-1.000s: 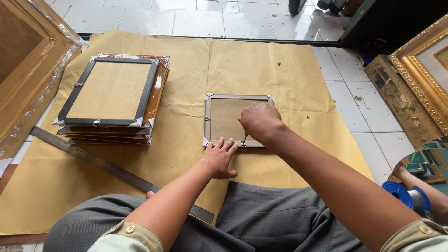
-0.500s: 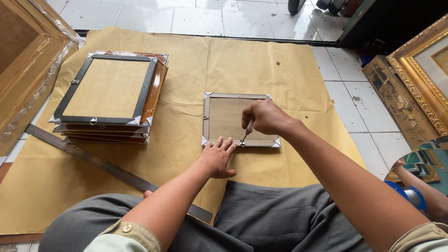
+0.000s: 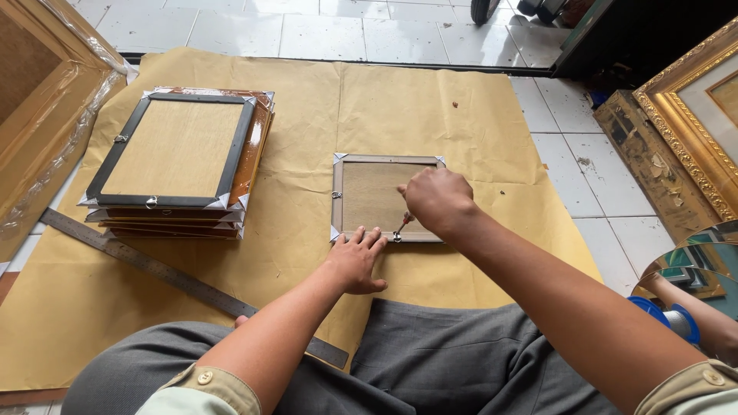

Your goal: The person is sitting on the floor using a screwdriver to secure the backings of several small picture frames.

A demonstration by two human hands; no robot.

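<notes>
**Picture frame, face down, under both hands**

Picture frame point(image 3: 375, 198), small and wooden, lies back-up on a sheet of brown paper point(image 3: 430, 107) spread over the tiled floor point(image 3: 307, 31), directly ahead of the seated person's knees. The right hand point(image 3: 438, 201) is closed around a small screwdriver point(image 3: 401, 228), its tip set at a metal fitting on the frame's near edge. The left hand point(image 3: 355, 260) lies flat and open, fingers spread, fingertips touching the frame's near left corner; it grips nothing. A stack of larger frames point(image 3: 173, 157) sits well apart to the left, with a steel ruler point(image 3: 169, 270) lying diagonally just below it. Ornate gilt frames point(image 3: 696, 115) lean at the right.
</notes>
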